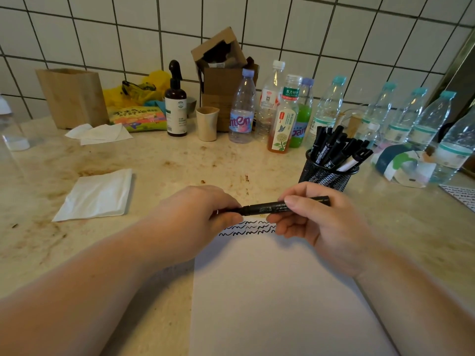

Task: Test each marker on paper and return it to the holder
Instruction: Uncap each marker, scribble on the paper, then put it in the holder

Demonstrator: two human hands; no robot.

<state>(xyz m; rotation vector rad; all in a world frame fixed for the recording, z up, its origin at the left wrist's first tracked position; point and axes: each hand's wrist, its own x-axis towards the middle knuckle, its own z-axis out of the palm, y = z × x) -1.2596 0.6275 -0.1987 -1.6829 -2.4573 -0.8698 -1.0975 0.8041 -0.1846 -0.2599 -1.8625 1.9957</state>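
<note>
Hands: two, both engaged on one black marker (272,207) held level above the far edge of the paper (277,291). Left hand (198,214): fingers curled round the marker's left end, likely the cap; whether cap is seated or parting cannot be told. Right hand (316,217): thumb and fingers pinching the barrel toward its right end. Marker axis: left to right across the body, between the hands, directly over rows of black squiggles (246,227). Holder (326,173): black mesh cup of markers on the table (180,163), beyond and just right of the right hand, which is the nearer one.
</note>
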